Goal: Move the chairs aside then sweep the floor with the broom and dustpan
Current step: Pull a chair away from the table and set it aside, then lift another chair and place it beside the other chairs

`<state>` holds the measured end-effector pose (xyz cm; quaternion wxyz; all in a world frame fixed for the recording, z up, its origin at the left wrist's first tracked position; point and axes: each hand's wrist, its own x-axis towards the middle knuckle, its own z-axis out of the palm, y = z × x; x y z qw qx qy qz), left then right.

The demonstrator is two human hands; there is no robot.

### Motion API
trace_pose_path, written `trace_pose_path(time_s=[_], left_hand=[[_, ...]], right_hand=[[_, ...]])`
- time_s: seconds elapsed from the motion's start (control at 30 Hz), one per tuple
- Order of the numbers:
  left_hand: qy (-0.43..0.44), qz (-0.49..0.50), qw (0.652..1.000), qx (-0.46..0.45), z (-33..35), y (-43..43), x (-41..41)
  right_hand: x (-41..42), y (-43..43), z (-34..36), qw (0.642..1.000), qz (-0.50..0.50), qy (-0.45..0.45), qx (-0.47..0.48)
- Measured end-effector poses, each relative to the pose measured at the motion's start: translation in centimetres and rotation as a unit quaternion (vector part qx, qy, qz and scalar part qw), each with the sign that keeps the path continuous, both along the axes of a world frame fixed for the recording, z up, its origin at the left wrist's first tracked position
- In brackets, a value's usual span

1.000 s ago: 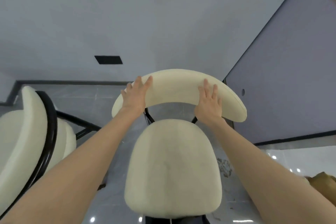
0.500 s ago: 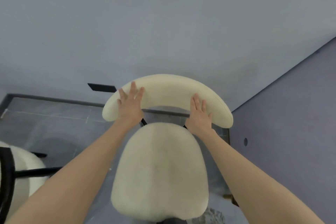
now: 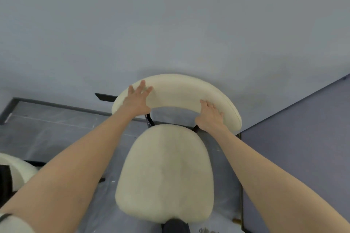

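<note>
Your chair [image 3: 164, 172] stands straight ahead of you at 12 o'clock, close to the pale wall [image 3: 170, 24]. Its cream seat faces you and its curved cream backrest [image 3: 181, 91] is on the far side, next to the wall. Your left hand [image 3: 137, 99] lies flat on the backrest's 9 o'clock end, with the fingers [image 3: 141, 86] straight and spread wide and nothing held in them. Your right hand [image 3: 210, 117] is on the backrest toward its 3 o'clock end, with the palm at the lower edge and the fingers laid against the cushion. They look only lightly bent, and you cannot tell whether the thumb hooks underneath. Two black struts [image 3: 150, 120] join the backrest to the seat between your wrists, and a dark post [image 3: 175, 225] shows under the seat's near edge at 6 o'clock. A second chair [image 3: 17, 168], also cream on a black frame, is cut off by the picture's edge at 8 o'clock, well apart from the first. The grey glossy floor [image 3: 56, 134] runs from 9 o'clock round under both chairs. A dark skirting strip [image 3: 56, 105] lines the foot of the wall, and a small black plate [image 3: 105, 97] sits just beyond your left hand. A darker wall panel [image 3: 303, 138] fills the 3 to 4 o'clock side, meeting the pale wall in a corner just beside the backrest's right tip.
</note>
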<state>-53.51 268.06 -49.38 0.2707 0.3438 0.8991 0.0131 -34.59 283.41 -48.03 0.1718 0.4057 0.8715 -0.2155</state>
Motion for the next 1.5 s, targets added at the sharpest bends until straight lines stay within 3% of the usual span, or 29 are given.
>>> trace_pose_path(time_s=[0.17,0.3,0.5,0.63,0.77,0.97,1.13,1.3,1.5], left_hand=[[0.027,0.030,0.995,0.086,1.8,-3.9,0.3],[0.051,0.045,0.993,0.099,2.4,-10.0,1.2],[0.062,0.085,0.984,0.143,5.3,-22.6,2.5],[0.094,0.115,0.980,0.136,6.9,-33.4,3.9],[0.106,0.170,0.975,0.099,6.8,-43.0,5.4],[0.022,0.275,0.958,0.073,4.9,-53.5,10.4],[-0.062,0.292,0.953,-0.049,1.5,-58.7,14.3],[-0.019,0.300,0.948,-0.101,-0.5,-60.7,15.4],[0.016,0.274,0.955,-0.111,-0.9,-59.9,14.8]], right_hand=[[-0.6,-3.2,1.9,0.998,0.041,0.015,0.041],[-2.3,-7.8,3.3,0.996,0.072,0.035,0.046],[-4.7,-19.7,5.2,0.992,0.092,0.078,0.042],[-5.9,-29.9,5.7,0.981,0.156,0.109,0.039],[-6.5,-39.4,5.5,0.966,0.233,0.105,0.025],[-6.2,-51.0,4.7,0.941,0.328,0.086,0.002],[-6.2,-56.6,1.8,0.933,0.350,0.011,-0.087],[-6.9,-59.7,-1.0,0.933,0.319,-0.033,-0.162],[-8.0,-60.9,-2.0,0.954,0.228,0.081,-0.178]])
